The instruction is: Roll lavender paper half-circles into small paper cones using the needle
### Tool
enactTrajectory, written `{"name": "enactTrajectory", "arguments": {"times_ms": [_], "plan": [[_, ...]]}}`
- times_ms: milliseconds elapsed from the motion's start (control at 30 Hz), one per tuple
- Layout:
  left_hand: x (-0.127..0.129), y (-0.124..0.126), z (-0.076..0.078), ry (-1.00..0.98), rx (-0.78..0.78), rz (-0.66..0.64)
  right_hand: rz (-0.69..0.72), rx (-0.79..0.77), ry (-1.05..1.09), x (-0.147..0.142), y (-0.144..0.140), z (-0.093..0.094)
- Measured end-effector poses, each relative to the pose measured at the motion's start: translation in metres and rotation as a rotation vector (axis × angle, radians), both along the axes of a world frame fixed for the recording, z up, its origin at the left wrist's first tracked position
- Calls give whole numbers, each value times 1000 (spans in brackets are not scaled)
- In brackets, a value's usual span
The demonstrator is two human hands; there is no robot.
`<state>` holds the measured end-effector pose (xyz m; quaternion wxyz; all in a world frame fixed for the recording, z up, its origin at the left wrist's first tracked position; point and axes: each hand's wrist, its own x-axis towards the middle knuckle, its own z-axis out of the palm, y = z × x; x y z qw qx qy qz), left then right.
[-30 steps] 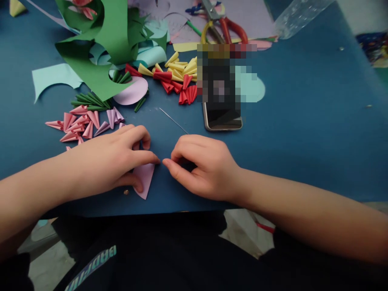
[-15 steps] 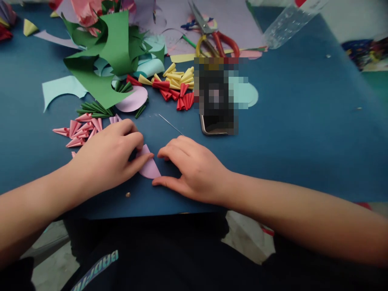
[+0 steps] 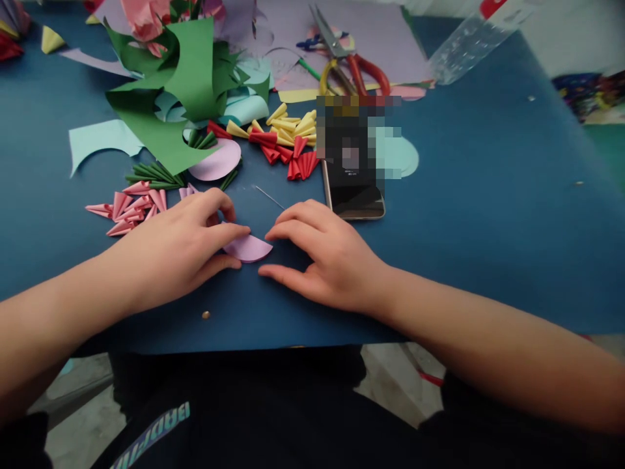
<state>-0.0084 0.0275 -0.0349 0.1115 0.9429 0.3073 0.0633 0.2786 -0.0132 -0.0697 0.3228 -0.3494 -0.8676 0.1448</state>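
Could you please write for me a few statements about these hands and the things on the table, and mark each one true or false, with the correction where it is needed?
1. The left hand touches the folded purple paper. True.
2. The phone lies nearer to the right hand than the scissors do. True.
3. The right hand holds the scissors. False: the scissors lie beyond the phone, and the right hand is close to the paper, its thumb and fingers apart.
4. The green cones lie just beyond the pink cones. True.
5. The pink cones are to the right of the phone. False: they are to the left of it.
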Motion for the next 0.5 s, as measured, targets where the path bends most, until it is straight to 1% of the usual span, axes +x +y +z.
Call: {"name": "enactTrajectory", "arguments": {"times_ms": [67, 133, 300, 367, 433, 500], "plan": [[4, 1, 1, -7, 9, -10, 17, -18, -14, 1, 1, 0], [9, 1, 6, -30, -12, -3, 15, -16, 5, 0, 1, -1], [18, -3, 22, -193, -200, 51, 7, -20, 136, -3, -1, 0], [22, -5, 25, -243, -295, 105, -16, -118, 209, -4, -2, 3], [24, -6, 25, -289, -434, 179, -70, -307, 334, -5, -2, 7], [25, -8, 21, -341, -609, 230, -121, -508, 493, -6, -2, 11]]}}
